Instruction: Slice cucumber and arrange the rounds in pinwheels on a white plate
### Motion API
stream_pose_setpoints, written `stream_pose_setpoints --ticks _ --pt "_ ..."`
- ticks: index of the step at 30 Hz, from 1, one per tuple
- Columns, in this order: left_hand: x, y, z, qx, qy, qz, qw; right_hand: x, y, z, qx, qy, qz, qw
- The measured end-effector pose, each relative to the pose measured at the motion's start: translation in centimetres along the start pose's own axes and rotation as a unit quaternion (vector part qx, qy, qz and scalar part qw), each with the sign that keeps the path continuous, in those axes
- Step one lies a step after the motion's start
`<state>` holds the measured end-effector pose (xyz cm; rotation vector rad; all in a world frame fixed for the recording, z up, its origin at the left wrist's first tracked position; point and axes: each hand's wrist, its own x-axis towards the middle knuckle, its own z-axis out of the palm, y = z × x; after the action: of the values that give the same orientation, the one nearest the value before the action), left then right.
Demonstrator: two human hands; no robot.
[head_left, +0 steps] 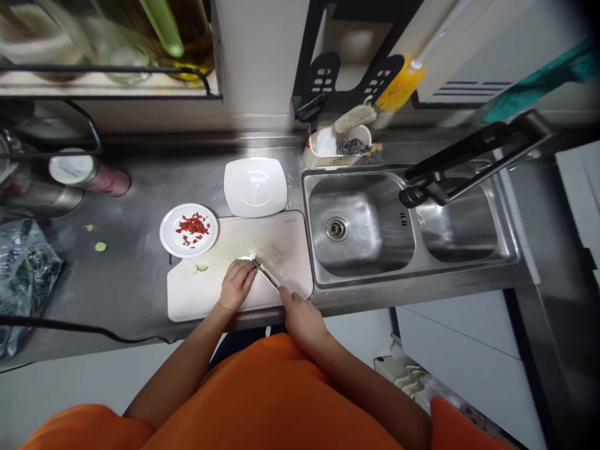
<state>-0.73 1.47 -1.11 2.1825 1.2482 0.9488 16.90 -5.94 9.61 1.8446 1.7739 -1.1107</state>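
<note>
A pale cutting board (295, 250) lies on the steel counter before me, damp and faintly green in the middle. My right hand (304, 322) is closed around the handle end of a knife (266, 274), its narrow blade slanting up and left. My left hand (238, 284) rests on the board at the blade's far end, fingers curled together; what they press on is hidden beneath them. Small pale green slices (201, 267) lie left of that hand. A round white plate of red dried berries (189, 252) overlaps the board's upper left corner.
A square white plate (255, 181) stands behind the board. To the right is a double sink (360, 219) with a black faucet (450, 175) over it. A green vegetable end (100, 247), a canister (91, 172) and a plastic bag of greens (25, 275) sit at left.
</note>
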Motion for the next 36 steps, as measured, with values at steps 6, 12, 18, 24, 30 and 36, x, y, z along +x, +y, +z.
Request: stream_pose_setpoints --ticks 6,12,18,24,30,36 --pt "-0.1 -0.1 0.0 -0.003 0.001 -0.002 1.0 0.1 0.0 -0.2 -0.003 -0.008 0.001 1.0" --pt "0.0 0.0 -0.1 -0.012 0.0 -0.005 1.0 0.1 -0.1 -0.7 -0.006 -0.014 0.004 1.0" --pt "0.0 0.0 0.0 -0.018 -0.003 -0.016 1.0 0.2 -0.3 -1.0 -0.012 -0.017 0.001 1.0" --pt "0.2 0.1 0.0 -0.019 0.003 -0.011 1.0 0.5 -0.2 -1.0 -0.009 -0.017 -0.009 1.0" --pt "-0.1 0.0 0.1 -0.019 0.004 -0.018 1.0 0.9 -0.4 -1.4 -0.008 -0.022 -0.019 1.0" --pt "-0.1 -0.1 0.1 -0.022 0.0 -0.027 0.999 1.3 -0.8 -1.9 -0.012 -0.021 -0.012 1.0"
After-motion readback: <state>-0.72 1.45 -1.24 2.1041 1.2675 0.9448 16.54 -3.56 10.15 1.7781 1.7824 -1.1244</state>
